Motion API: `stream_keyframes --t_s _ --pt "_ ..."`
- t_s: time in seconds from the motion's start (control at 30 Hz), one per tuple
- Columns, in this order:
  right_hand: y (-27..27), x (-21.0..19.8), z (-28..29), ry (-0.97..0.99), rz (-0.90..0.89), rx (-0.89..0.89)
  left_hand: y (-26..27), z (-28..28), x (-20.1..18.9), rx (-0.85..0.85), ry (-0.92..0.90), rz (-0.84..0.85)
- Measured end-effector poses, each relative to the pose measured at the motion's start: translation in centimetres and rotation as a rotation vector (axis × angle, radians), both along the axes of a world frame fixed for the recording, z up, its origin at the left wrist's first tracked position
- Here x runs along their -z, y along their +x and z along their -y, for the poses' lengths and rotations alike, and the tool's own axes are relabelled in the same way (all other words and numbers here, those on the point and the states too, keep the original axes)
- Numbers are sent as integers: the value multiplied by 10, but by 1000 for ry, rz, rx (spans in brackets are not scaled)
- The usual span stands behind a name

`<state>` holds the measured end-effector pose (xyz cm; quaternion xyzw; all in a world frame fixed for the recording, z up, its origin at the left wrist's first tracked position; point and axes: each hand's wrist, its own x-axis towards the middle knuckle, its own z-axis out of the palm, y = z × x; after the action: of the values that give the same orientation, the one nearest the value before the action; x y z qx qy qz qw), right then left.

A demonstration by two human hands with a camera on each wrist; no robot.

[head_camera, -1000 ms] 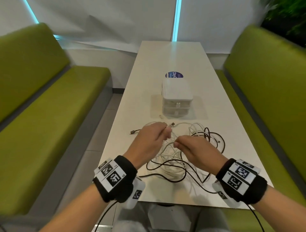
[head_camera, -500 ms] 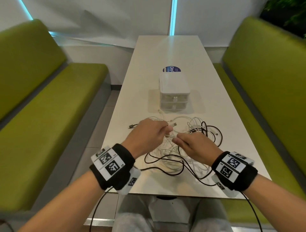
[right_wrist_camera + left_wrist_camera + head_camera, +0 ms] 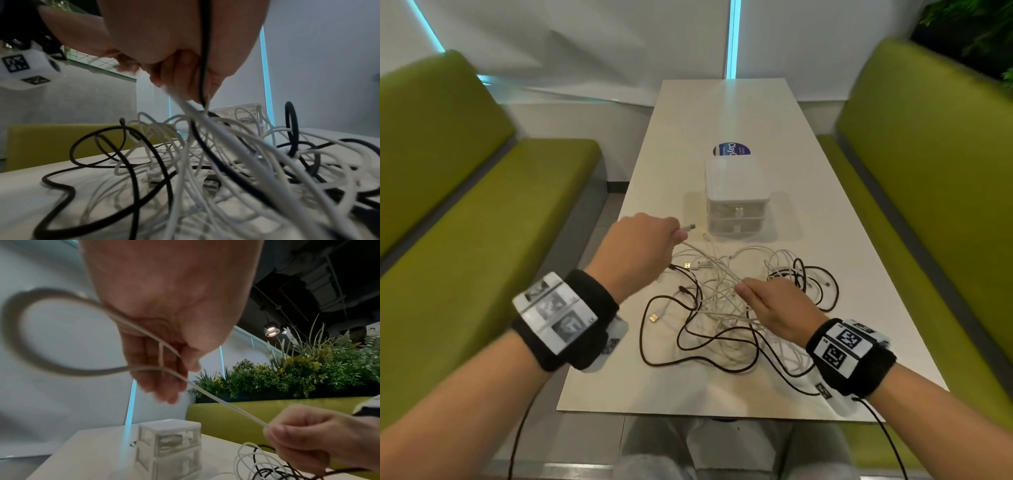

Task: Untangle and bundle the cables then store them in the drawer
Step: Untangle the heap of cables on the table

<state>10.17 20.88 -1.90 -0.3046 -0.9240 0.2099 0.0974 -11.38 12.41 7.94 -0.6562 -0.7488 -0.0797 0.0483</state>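
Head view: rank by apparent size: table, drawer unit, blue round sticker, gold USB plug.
1. table
2. drawer unit
3. blue round sticker, partly hidden behind the unit, so its full size is unsure
4. gold USB plug

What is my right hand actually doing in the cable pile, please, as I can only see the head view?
Observer: The right hand pinches a white cable just above the pile; the right wrist view shows it.
Operator: Is that the cable the left hand has?
Observer: Yes. In the left wrist view it runs straight from the left hand to the right fingers.
Operator: Is there slack behind the left hand?
Observer: Yes, the cable curls into a loop beside the left palm.
Operator: Are the drawers empty?
Observer: No, the upper drawer holds something; what it is I cannot tell.
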Motion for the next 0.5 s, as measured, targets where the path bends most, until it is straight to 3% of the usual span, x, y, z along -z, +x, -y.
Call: stream_keyframes --t_s 0.07,0.17,0.23,0.3,0.5 --pt "-3 2 4 48 76 -13 10 -1 12 -26 115 -26" --pt "-7 1 11 95 147 -45 36 -1 18 124 320 204" --pt "-8 -4 11 79 95 -27 55 -4 28 219 195 289" --pt "-5 -11 7 33 -24 10 67 -6 46 256 86 253" --pt "4 -7 10 50 -171 -57 59 -3 56 259 149 206"
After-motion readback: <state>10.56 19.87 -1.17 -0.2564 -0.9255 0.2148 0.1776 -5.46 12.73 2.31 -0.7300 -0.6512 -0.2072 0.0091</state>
